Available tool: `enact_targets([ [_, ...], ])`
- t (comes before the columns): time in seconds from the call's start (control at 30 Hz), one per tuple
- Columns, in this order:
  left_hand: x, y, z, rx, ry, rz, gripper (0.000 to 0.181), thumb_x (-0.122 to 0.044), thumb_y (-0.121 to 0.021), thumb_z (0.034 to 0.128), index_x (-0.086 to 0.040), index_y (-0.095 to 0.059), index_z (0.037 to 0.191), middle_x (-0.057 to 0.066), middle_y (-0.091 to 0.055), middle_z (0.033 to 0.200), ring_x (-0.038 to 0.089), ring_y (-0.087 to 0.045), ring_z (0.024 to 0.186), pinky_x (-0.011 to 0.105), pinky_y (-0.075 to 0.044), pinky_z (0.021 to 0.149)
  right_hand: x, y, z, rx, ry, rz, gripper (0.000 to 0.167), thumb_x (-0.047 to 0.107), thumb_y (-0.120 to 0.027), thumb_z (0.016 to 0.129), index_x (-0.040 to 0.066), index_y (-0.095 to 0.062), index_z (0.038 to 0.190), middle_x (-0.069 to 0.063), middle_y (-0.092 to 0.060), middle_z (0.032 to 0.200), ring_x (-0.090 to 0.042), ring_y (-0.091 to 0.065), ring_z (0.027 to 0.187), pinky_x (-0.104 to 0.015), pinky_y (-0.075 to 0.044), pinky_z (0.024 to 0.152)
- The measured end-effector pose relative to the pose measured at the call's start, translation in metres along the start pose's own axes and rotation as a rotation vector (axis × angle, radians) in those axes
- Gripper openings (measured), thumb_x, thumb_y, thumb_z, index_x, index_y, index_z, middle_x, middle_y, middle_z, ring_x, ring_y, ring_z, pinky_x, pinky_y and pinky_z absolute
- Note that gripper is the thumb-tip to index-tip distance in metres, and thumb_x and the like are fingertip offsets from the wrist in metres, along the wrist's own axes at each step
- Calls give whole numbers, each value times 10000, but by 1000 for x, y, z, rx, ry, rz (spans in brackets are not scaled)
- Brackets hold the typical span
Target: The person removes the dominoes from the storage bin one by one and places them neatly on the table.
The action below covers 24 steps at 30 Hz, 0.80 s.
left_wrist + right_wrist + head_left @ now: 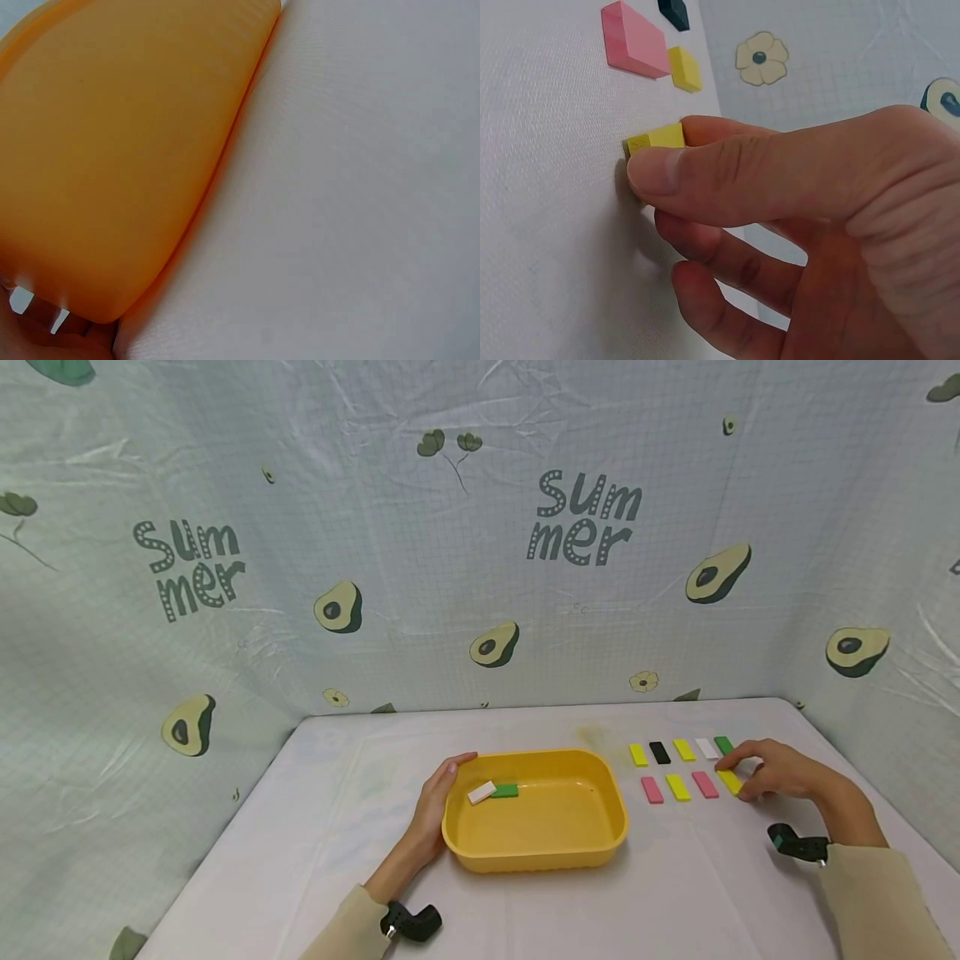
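My right hand (783, 772) pinches a yellow block (730, 782) between thumb and fingers at the right end of the near row. In the right wrist view, the thumb covers much of that yellow block (664, 137), which is at the table surface. With my left hand (433, 802) I hold the left side of a yellow plastic basin (540, 862). The left wrist view shows the basin's outer wall (127, 150) and part of the fingers at its lower corner. Inside the basin lie a white block (482, 792) and a green block (505, 791), touching.
Right of the basin, two rows of blocks lie on the white-covered table (360, 827). The far row has a black block (660, 752), a white block (707, 748) and a green block (723, 744) among yellow ones; a pink block (652, 790) lies nearer. A printed sheet (420, 543) hangs behind.
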<state>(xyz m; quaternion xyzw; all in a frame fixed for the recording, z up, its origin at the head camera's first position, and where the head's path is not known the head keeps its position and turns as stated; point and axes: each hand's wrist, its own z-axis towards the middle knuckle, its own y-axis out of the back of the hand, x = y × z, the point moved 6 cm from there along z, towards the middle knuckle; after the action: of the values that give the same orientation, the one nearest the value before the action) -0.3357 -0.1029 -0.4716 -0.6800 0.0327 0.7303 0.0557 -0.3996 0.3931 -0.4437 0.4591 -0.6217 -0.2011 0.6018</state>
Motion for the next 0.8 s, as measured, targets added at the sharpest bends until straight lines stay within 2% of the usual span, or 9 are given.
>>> enact_targets([
  [0.17, 0, 0, 0, 4, -1, 4, 540, -434, -295, 1128, -110, -485, 1515, 117, -481, 1577, 300, -492, 1430, 379, -461, 1173, 1, 1, 0, 9, 9, -2, 448, 50, -751, 826, -19, -686, 1264, -437, -409, 1412, -378, -508, 1035, -343, -508, 721],
  [0.4, -1, 1, 1, 1, -4, 1, 539, -432, -296, 1128, -110, -485, 1516, 117, -480, 1578, 303, -489, 1434, 383, -460, 1175, 4, 3, 1, 24, 23, -3, 479, 80, -751, 834, -25, -661, 1292, -375, -510, 1361, -333, -523, 1027, -339, -520, 717],
  [0.63, -2, 0, 1, 1, 1, 1, 539, -434, -292, 1128, -112, -480, 1518, 117, -483, 1575, 304, -494, 1430, 392, -457, 1177, 3, 6, 0, 10, 16, -6, 489, 173, -751, 857, -17, -658, 1298, -312, -583, 1305, -218, -550, 888, -305, -522, 681],
  [0.8, -3, -1, 1, -2, 8, -3, 536, -432, -300, 1127, -111, -483, 1516, 116, -483, 1575, 300, -493, 1429, 393, -454, 1181, 7, 10, 0, -11, 25, -1, 489, 180, -739, 869, -41, -643, 1294, -290, -613, 1256, -207, -556, 835, -312, -525, 669],
])
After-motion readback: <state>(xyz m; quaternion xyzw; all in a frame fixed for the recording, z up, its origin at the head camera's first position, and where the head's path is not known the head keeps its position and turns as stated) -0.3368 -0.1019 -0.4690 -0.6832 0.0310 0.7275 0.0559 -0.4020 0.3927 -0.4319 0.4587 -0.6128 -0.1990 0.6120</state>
